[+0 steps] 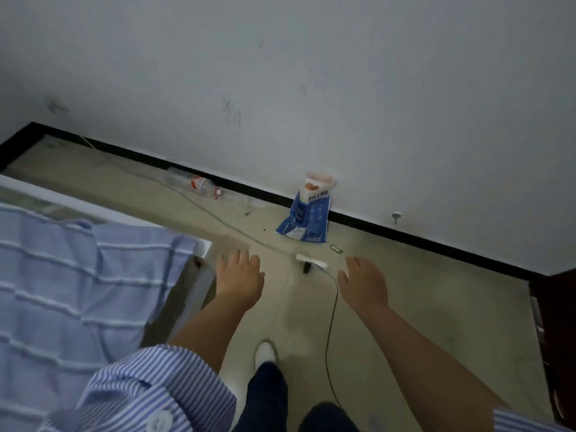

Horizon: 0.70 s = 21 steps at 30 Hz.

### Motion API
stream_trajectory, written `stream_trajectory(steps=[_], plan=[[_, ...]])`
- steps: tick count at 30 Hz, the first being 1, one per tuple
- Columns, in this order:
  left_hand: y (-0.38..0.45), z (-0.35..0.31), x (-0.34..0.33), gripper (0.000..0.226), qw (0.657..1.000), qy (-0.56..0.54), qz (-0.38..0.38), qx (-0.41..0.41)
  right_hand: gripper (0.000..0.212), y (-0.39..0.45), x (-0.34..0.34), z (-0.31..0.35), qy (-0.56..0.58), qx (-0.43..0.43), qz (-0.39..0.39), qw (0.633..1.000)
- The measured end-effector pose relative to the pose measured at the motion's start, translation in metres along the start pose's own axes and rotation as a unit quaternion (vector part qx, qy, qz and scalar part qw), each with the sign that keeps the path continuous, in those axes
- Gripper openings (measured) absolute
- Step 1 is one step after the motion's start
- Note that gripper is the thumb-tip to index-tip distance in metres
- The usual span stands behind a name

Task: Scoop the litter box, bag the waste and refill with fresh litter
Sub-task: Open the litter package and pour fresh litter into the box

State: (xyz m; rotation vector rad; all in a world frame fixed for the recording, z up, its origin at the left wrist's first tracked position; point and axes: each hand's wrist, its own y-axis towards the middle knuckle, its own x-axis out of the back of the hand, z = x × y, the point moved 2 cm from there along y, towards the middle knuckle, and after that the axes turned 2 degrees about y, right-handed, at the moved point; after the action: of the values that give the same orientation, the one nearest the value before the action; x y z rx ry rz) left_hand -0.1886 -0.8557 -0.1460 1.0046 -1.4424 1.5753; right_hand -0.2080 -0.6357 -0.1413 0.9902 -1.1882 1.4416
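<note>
A blue and white litter bag (307, 218) with an orange and white top leans against the wall on the floor, straight ahead. My left hand (239, 277) and my right hand (363, 283) are stretched out in front of me above the floor, palms down, fingers apart, holding nothing. Both hands are well short of the bag. No litter box or scoop is in view.
A bed with a blue striped cover (71, 291) fills the left. A white power strip (311, 260) with cables lies on the floor between my hands. An empty plastic bottle (199, 183) rests by the black skirting. Dark wooden furniture (553, 338) stands at the right edge.
</note>
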Motion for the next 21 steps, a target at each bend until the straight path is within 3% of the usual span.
stream_trajectory(steps=[5,10,14,21], plan=[[0.112,-0.011,0.031,0.043,0.999,0.013,0.026,-0.046,0.015,0.105,-0.007,0.006,0.041,-0.008,0.008,0.999],[0.225,-0.029,0.032,0.041,0.996,0.034,0.018,-0.080,0.052,0.220,-0.046,-0.011,0.113,-0.046,-0.002,0.992],[0.320,-0.041,0.026,0.040,0.995,0.034,0.055,-0.079,0.026,0.318,-0.078,-0.028,0.051,-0.044,0.089,0.994],[0.447,-0.055,0.019,0.036,0.993,0.000,0.083,-0.086,0.022,0.451,-0.112,-0.042,-0.019,-0.006,0.142,0.990]])
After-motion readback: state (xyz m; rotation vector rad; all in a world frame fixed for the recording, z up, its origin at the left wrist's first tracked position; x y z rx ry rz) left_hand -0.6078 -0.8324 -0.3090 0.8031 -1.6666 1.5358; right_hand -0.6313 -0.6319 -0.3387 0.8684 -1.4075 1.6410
